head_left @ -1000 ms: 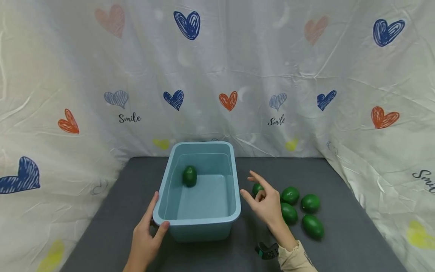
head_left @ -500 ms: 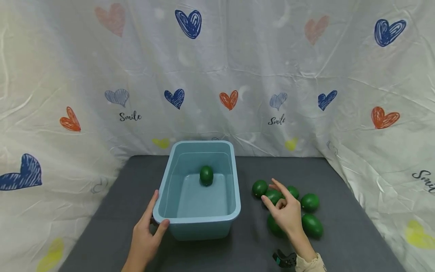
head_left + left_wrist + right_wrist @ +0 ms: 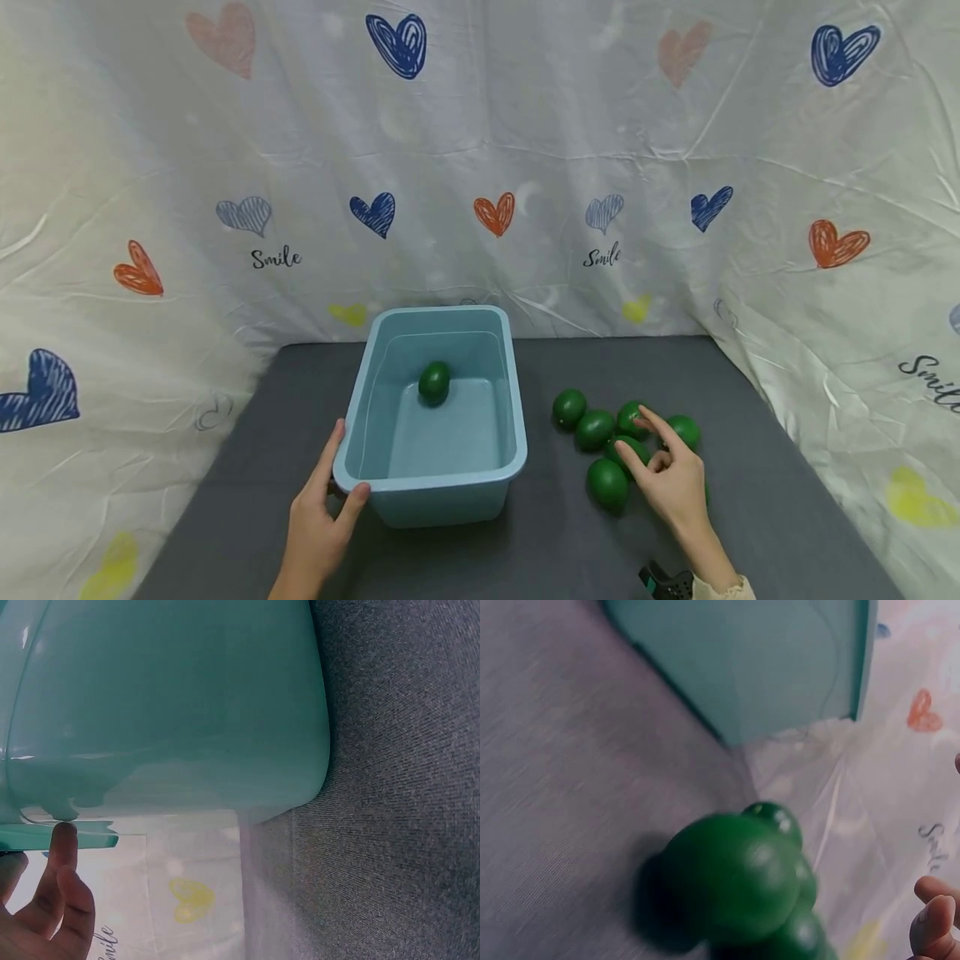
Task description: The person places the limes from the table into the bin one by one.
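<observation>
A light blue plastic tub stands on the dark table, with one glossy green avocado lying inside near its far end. My left hand holds the tub's near left corner, thumb at the front rim and fingers along the left side. In the left wrist view, fingertips meet the rim from below. Right of the tub my right hand hovers over a loose group of avocados, thumb and forefinger apart and nothing between them. It partly covers some of them. Nearest to me lies one avocado; another looms large in the right wrist view.
The avocado closest to the tub lies a short way off its right side. A white cloth printed with hearts hangs behind the dark grey table and at both sides. A black device sits at my right wrist.
My right hand has moved right, away from the tub's side and over the avocados. Inside the tub, the avocado has rolled right, then partly back left. The left hand keeps its hold.
</observation>
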The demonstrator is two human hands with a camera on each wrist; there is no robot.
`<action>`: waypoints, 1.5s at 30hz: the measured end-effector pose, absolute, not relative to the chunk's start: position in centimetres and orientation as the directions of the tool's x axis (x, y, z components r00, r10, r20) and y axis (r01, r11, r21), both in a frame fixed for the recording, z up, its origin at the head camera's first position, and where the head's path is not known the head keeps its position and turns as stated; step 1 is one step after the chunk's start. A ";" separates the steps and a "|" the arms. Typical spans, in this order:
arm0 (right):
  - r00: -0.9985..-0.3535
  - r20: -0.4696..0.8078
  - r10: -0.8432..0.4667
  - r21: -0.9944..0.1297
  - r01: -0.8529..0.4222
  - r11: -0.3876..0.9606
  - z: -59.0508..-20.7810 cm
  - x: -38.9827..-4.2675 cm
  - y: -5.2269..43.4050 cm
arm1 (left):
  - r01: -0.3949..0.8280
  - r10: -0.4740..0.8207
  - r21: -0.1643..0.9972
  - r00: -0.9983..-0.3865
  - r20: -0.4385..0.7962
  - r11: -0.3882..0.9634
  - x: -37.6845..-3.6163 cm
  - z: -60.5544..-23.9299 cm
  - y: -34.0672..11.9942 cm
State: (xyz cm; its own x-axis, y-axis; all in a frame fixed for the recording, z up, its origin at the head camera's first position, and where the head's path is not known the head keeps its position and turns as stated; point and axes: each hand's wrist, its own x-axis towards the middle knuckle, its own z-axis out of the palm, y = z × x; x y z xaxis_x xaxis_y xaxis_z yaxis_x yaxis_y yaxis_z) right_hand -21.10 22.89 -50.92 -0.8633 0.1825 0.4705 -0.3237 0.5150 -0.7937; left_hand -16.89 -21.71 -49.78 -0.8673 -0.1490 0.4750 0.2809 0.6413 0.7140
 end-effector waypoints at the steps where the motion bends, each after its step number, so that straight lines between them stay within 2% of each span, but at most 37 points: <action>1: -0.868 0.459 0.189 -0.795 -0.307 0.523 -51.1 -20.9 23.1 | 0.277 -0.151 0.713 -0.868 0.473 0.644 -16.9 -49.8 -21.7; 6: -0.882 0.411 0.229 -0.802 -0.231 0.551 -52.1 -19.7 24.1 | 0.277 -0.152 0.717 -0.869 0.471 0.640 -16.8 -49.8 -21.7; 26: -0.871 0.294 0.393 -0.774 0.024 0.632 -54.5 -17.1 27.1 | 0.316 -0.159 0.714 -0.843 0.513 0.625 -16.9 -50.2 -22.0; 34: -0.848 0.374 0.376 -0.727 -0.016 0.687 -55.7 -17.5 28.2 | 0.329 -0.155 0.715 -0.840 0.520 0.617 -17.0 -50.1 -22.1; 37: -0.850 0.370 0.375 -0.702 0.008 0.712 -56.0 -17.7 28.5 | 0.330 -0.152 0.715 -0.841 0.519 0.616 -17.0 -50.1 -22.1; 45: -0.857 0.214 0.468 -0.691 0.206 0.693 -56.2 -17.9 28.8 | 0.353 -0.141 0.709 -0.832 0.536 0.611 -17.2 -50.3 -22.1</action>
